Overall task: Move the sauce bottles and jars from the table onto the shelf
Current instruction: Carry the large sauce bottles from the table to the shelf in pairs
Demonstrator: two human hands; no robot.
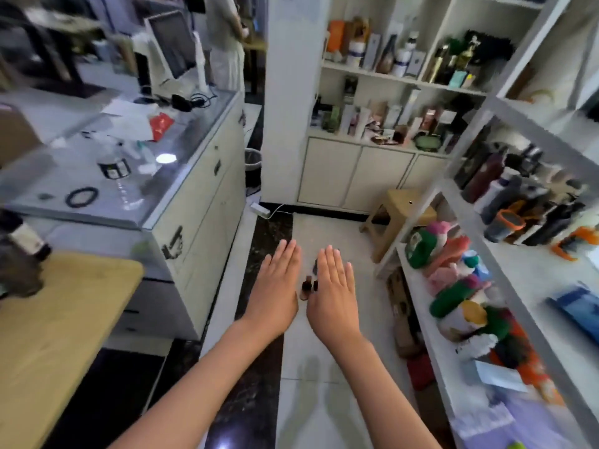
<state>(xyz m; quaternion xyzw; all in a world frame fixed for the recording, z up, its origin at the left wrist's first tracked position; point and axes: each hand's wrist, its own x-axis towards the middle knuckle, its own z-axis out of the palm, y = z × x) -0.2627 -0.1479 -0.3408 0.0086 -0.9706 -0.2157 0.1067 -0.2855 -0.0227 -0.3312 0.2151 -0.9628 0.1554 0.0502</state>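
My left hand (275, 286) and right hand (334, 293) hung flat, side by side, over bare floor (324, 367); room all around them. Wooden table (48, 335) closed off the left, the counter (107, 176) beyond it. Shelf (518, 286) on the right was crowded: bottles (525, 202) packed upper tier, plush toys (453, 286) filling lower one. A stool (398, 218) stood ahead.
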